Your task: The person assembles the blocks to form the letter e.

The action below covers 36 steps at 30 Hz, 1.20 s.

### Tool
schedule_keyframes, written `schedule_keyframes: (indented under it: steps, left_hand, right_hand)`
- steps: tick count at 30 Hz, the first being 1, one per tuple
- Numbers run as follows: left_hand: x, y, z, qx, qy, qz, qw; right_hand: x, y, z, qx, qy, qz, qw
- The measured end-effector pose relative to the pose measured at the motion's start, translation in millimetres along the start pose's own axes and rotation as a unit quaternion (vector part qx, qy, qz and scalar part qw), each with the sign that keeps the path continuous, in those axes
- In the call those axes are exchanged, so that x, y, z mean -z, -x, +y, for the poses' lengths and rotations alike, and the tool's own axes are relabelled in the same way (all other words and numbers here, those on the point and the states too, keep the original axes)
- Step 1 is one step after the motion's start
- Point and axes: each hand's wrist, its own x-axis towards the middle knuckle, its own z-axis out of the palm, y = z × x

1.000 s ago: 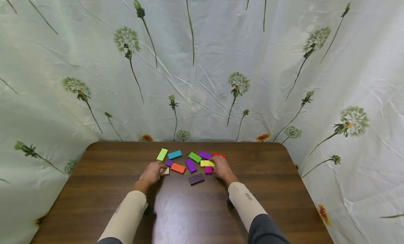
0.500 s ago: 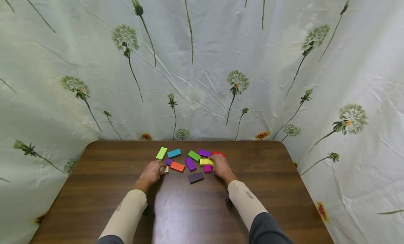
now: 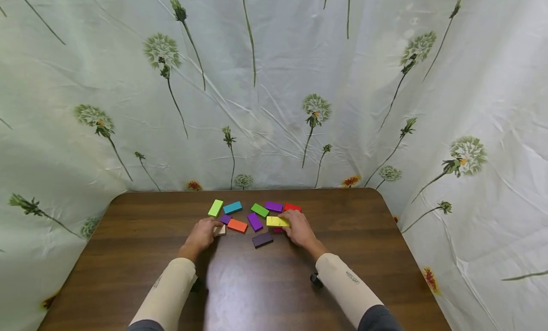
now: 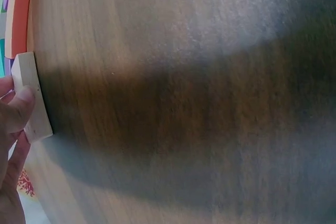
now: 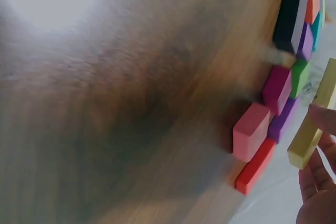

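Observation:
My left hand [image 3: 201, 234] pinches a plain wooden block [image 4: 35, 103] between thumb and fingers at the left of a group of coloured blocks. The block rests on the table. In my right hand [image 3: 300, 230] is a yellow block [image 3: 275, 221], gripped by thumb and fingers and raised off the table, as the right wrist view shows. Below it lie a magenta block [image 5: 277, 88], a pink block [image 5: 252, 132] and a red block [image 5: 255, 166]. An orange block [image 3: 237, 226] sits just right of the wooden one.
Between the hands lie a dark purple block [image 3: 262, 239] and a purple block [image 3: 254, 221]. Farther back are lime [image 3: 216, 208], blue [image 3: 232, 207], green [image 3: 259, 210] and purple blocks. A flowered curtain [image 3: 274, 107] hangs behind the brown table [image 3: 257, 293].
My right hand has lifted the yellow block, which now covers more of the magenta block in the head view. The left hand keeps its place at the wooden block. The head view has shifted slightly.

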Motion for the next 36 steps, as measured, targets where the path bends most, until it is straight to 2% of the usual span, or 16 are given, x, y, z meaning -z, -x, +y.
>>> schedule_keyframes:
  steps: [3, 6, 11, 17, 21, 27, 36]
  left_hand:
    - [-0.1, 0.6, -0.5, -0.002, -0.001, 0.002, 1.0000]
    - [-0.9, 0.7, -0.9, -0.005, -0.001, 0.007, 1.0000]
    - [-2.3, -0.2, -0.4, -0.017, -0.004, 0.014, 0.9998]
    - [-3.1, 1.3, -2.8, -0.021, -0.016, 0.010, 0.9996]
    - [-1.2, 0.8, -1.8, -0.014, -0.015, 0.008, 0.9998]
    - [1.9, -0.4, -1.9, -0.007, -0.006, -0.001, 1.0000]
    - [0.6, -2.2, -3.3, -0.011, -0.016, -0.007, 0.9998]
  right_hand:
    - [-2, 8.7, -4, 0.028, -0.008, 0.002, 0.9996]
    - [-3, 18.1, -11, 0.049, -0.018, -0.013, 0.9986]
    - [-8, 34.2, -25, 0.062, -0.029, -0.064, 0.9956]
    - [-23, 50.0, -37, 0.085, -0.035, -0.121, 0.9884]
    - [-32, 55.7, -41, 0.082, -0.033, -0.139, 0.9863]
    - [-39, 58.3, -47, 0.050, -0.038, -0.165, 0.9842]
    - [-44, 62.0, -52, 0.038, -0.051, -0.172, 0.9831]
